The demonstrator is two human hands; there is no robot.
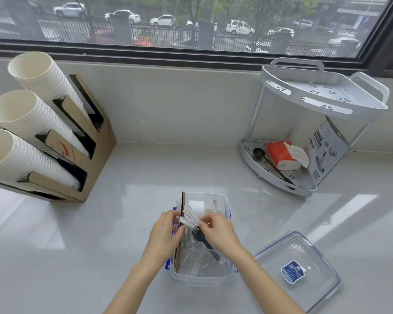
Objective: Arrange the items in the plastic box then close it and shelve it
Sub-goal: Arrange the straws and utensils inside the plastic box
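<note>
Box [222,276], clear plastic, open, on the counter [123,223] just before me, lid [315,250] off and lying apart to its right: to fill it well, I judge the white cutlery [191,217] should go in flat and parallel along the cardboard divider [182,207], clear of the rim so the lid can seat. My left hand [166,232] grips one end of that bundle, fingers curled round it; my right hand [220,230] pinches the other end over the box, just above the black fork [200,235] inside. Beyond stand the corner shelf [304,103] at right and cup holder [82,155] at left.
</note>
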